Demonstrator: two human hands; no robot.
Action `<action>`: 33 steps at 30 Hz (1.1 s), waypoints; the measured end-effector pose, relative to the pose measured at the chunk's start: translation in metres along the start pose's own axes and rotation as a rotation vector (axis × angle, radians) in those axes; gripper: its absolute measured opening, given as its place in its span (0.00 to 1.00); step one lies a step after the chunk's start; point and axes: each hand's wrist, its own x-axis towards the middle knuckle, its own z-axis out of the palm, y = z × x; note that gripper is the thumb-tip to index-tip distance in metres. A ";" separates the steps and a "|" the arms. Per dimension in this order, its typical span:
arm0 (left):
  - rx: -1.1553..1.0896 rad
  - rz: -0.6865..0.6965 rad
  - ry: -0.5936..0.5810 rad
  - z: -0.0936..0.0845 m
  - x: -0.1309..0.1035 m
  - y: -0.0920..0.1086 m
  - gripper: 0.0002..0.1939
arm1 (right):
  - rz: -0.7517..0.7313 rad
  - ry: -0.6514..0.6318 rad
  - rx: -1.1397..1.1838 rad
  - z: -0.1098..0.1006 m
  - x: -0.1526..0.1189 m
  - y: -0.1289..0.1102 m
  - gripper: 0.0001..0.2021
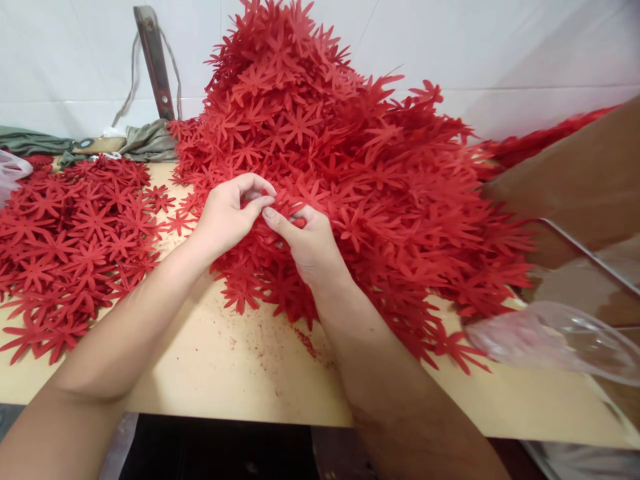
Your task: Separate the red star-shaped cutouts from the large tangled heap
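Note:
My left hand (235, 207) and my right hand (311, 237) meet fingertip to fingertip in front of a tall heap of red star-shaped fabric flowers (305, 127). Each hand is closed in a pinch, thumb against fingers. Red material shows at the fingertips and inside the curl of my right hand; it looks like one of the flowers, though its outline blends into the heap behind. To the left lies a flatter, darker pile of the same many-petalled flowers (85, 227), with a few loose ones between the two piles.
Red crumbs (305, 343) dot the pale tabletop (225, 380). A cardboard box (570, 173) and a clear plastic bag (550, 337) stand at the right. Grey-green cloth (150, 141) and an upright metal bar (154, 63) are by the tiled wall; another plastic bag (13, 170) sits far left.

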 end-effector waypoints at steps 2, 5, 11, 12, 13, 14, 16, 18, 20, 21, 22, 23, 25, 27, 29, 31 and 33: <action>-0.010 0.007 0.084 -0.004 0.004 -0.002 0.05 | -0.007 0.035 0.044 0.000 0.001 0.001 0.21; -0.040 0.008 0.233 -0.014 0.011 -0.009 0.04 | -0.023 0.059 0.057 -0.001 0.002 0.004 0.22; -0.100 -0.030 0.329 -0.029 0.020 -0.028 0.05 | 0.053 0.026 0.083 -0.002 0.002 0.004 0.17; -0.095 -0.048 0.312 -0.029 0.021 -0.032 0.04 | 0.075 0.028 0.111 -0.002 0.002 0.004 0.17; -0.077 -0.062 0.295 -0.028 0.021 -0.035 0.03 | 0.088 0.026 0.138 -0.001 0.003 0.003 0.18; -0.042 -0.064 0.288 -0.027 0.020 -0.037 0.03 | 0.090 0.022 0.161 -0.001 0.003 0.003 0.18; 0.066 -0.026 0.307 -0.026 0.019 -0.040 0.07 | 0.077 -0.008 0.179 -0.001 0.003 0.003 0.18; 0.165 0.043 0.331 -0.024 0.016 -0.037 0.13 | 0.058 -0.055 0.167 -0.002 0.004 0.004 0.18; 0.197 0.076 0.266 -0.022 0.013 -0.028 0.12 | 0.039 -0.091 0.155 -0.003 0.005 0.006 0.18; 0.185 0.069 0.186 -0.021 0.010 -0.022 0.08 | 0.028 -0.102 0.150 -0.004 0.005 0.006 0.18; 0.160 0.051 0.088 -0.019 0.008 -0.016 0.05 | 0.016 -0.108 0.149 -0.004 0.005 0.007 0.18; 0.128 0.030 -0.013 -0.017 0.005 -0.010 0.05 | 0.005 -0.114 0.152 -0.004 0.005 0.007 0.19; 0.068 0.009 -0.147 -0.013 0.001 -0.001 0.07 | -0.014 -0.122 0.167 -0.004 0.005 0.006 0.19; 0.043 0.019 -0.150 -0.011 -0.002 0.004 0.06 | -0.021 -0.132 0.164 -0.003 0.005 0.005 0.20; 0.045 0.027 -0.100 -0.010 -0.002 0.005 0.05 | -0.012 -0.149 0.127 -0.003 0.004 0.006 0.20; 0.029 0.010 -0.072 -0.010 -0.001 0.003 0.04 | 0.007 -0.162 0.085 -0.003 0.004 0.007 0.20; -0.017 -0.019 -0.038 -0.011 0.003 -0.001 0.06 | 0.021 -0.168 0.065 -0.004 0.003 0.008 0.21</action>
